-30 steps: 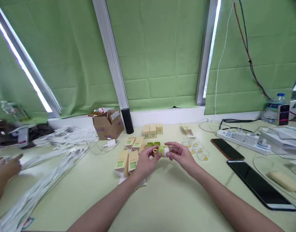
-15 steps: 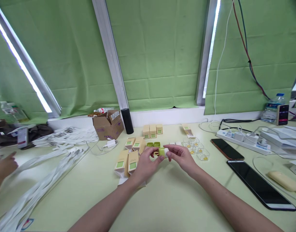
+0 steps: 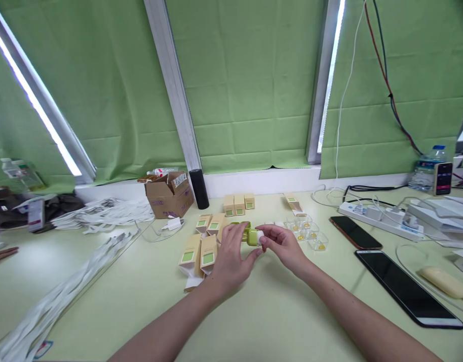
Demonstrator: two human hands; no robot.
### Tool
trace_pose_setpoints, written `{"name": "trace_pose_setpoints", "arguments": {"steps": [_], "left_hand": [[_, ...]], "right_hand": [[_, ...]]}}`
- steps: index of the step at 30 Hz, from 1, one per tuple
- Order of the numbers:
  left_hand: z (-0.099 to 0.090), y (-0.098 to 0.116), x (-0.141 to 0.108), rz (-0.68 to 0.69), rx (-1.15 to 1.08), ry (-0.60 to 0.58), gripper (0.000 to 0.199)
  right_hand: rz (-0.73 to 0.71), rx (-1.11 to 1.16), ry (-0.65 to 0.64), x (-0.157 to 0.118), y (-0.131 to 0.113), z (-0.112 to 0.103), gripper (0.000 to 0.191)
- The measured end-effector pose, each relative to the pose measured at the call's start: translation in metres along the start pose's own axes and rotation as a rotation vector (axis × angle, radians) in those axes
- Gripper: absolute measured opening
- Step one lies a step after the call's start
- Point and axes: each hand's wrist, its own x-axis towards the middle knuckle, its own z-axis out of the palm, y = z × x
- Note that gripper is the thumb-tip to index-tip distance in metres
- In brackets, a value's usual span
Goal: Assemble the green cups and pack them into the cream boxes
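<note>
In front of me, over the table, is a small green container [image 3: 253, 238] with a white cap-like end [image 3: 260, 238] pointing right. My right hand [image 3: 285, 247] pinches the white end between thumb and fingers. From the other side, my left hand [image 3: 232, 256] curls its fingers over the container's left part, its thumb lying lower and slightly apart. Those fingers hide what is at that end. Just behind, another green piece [image 3: 237, 223] shows partly. Several small kraft boxes [image 3: 209, 253] with green labels stand by my left hand. Clear plastic cups [image 3: 317, 242] with yellow contents lie beyond my right hand.
More kraft boxes [image 3: 239, 204] stand at the back. A cardboard carton [image 3: 168, 197] and a black cylinder [image 3: 199, 189] are at the wall. White straps [image 3: 76, 286] spread leftward, near another person's hand [image 3: 3, 255]. Phones [image 3: 407, 287] and a power strip [image 3: 380, 221] lie right.
My left hand has turned, its fingers now reaching over the container and its thumb lower. The right hand stays nearly still. At the far left the other person's hand has drawn back.
</note>
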Motion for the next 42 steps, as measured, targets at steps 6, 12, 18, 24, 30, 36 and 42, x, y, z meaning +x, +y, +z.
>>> {"name": "trace_pose_setpoints", "arguments": {"steps": [6, 12, 18, 24, 30, 36, 42], "left_hand": [[0.005, -0.003, -0.004, 0.141, 0.116, 0.017, 0.056], [0.008, -0.005, -0.008, 0.142, 0.153, 0.015, 0.061], [0.009, -0.003, -0.01, 0.136, 0.15, -0.008, 0.066], [0.009, 0.001, -0.009, 0.166, 0.146, -0.017, 0.066], [0.009, -0.002, -0.007, 0.158, 0.112, -0.019, 0.062], [0.007, -0.001, -0.003, -0.043, -0.143, -0.002, 0.054], [0.008, -0.006, 0.012, -0.416, -0.775, -0.064, 0.047]], "right_hand": [[0.011, 0.046, -0.018, -0.002, 0.007, 0.006, 0.044], [0.029, 0.063, -0.033, -0.002, 0.007, 0.008, 0.046], [0.049, 0.084, -0.014, -0.004, 0.002, 0.009, 0.048], [0.095, 0.14, 0.025, -0.006, 0.004, 0.011, 0.052], [0.114, 0.164, 0.014, -0.007, 0.005, 0.014, 0.051], [0.083, 0.105, -0.038, -0.006, 0.005, 0.013, 0.048], [-0.189, -0.344, 0.017, -0.01, 0.002, 0.003, 0.035]]}}
